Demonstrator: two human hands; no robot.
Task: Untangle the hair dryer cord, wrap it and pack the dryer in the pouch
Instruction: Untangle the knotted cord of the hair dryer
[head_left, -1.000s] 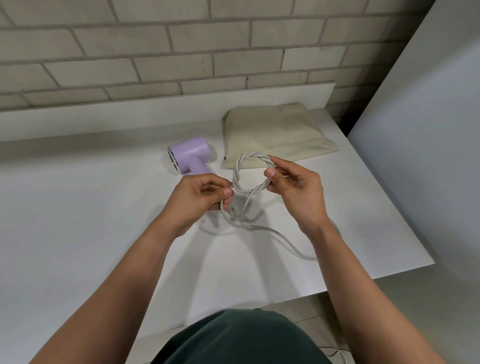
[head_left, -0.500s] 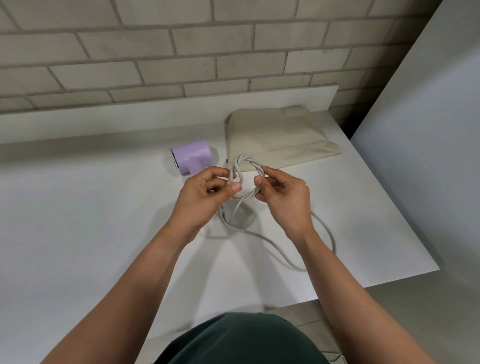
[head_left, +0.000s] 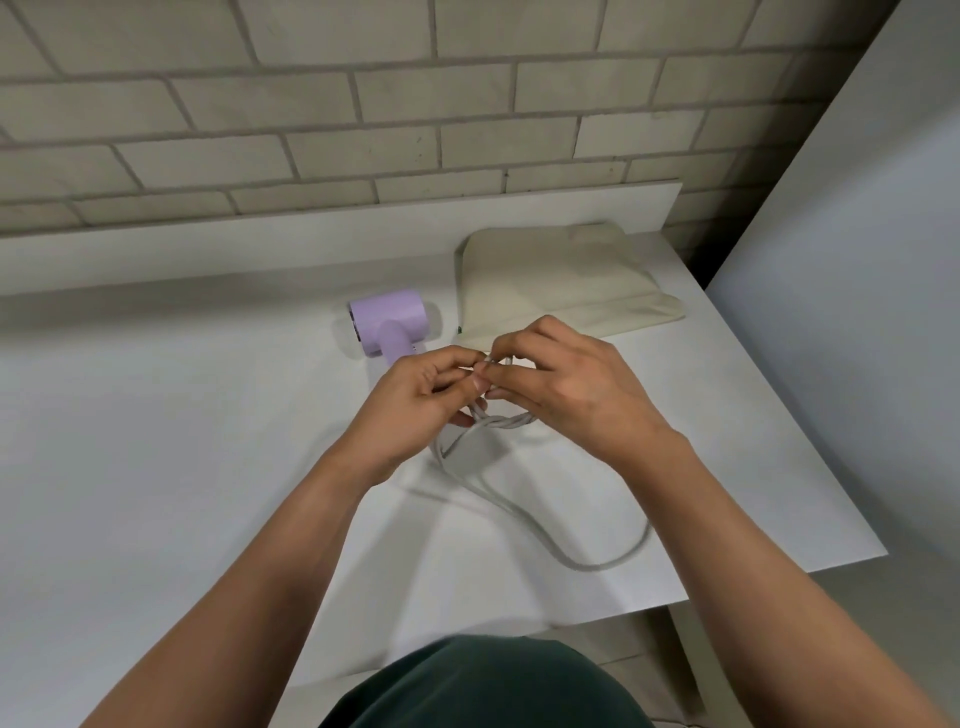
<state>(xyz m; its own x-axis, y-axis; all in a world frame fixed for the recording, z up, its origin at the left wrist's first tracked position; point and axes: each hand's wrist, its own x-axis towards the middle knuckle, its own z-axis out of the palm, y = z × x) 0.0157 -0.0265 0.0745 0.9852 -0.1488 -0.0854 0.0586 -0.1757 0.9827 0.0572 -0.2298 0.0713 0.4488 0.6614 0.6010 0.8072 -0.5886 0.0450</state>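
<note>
Both my hands, left (head_left: 415, 410) & right (head_left: 566, 384), pinch twisted cord (head_left: 511, 422); still untangling, wrap & pouch (head_left: 561, 280) packing left.

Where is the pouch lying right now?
In the head view, the beige pouch lies flat at the table's far right, just right of the purple hair dryer, beyond both hands.

The lilac plastic hair dryer (head_left: 388, 323) is laid on the white bench (head_left: 156, 441), toward the back. Just to its right, the flat beige fabric pouch (head_left: 561, 280) is spread. In front of both, the twisted grey cord (head_left: 498, 422) is held between the left hand (head_left: 415, 410) and right hand (head_left: 566, 384), its loose length trailing across the bench toward the front right.
</note>
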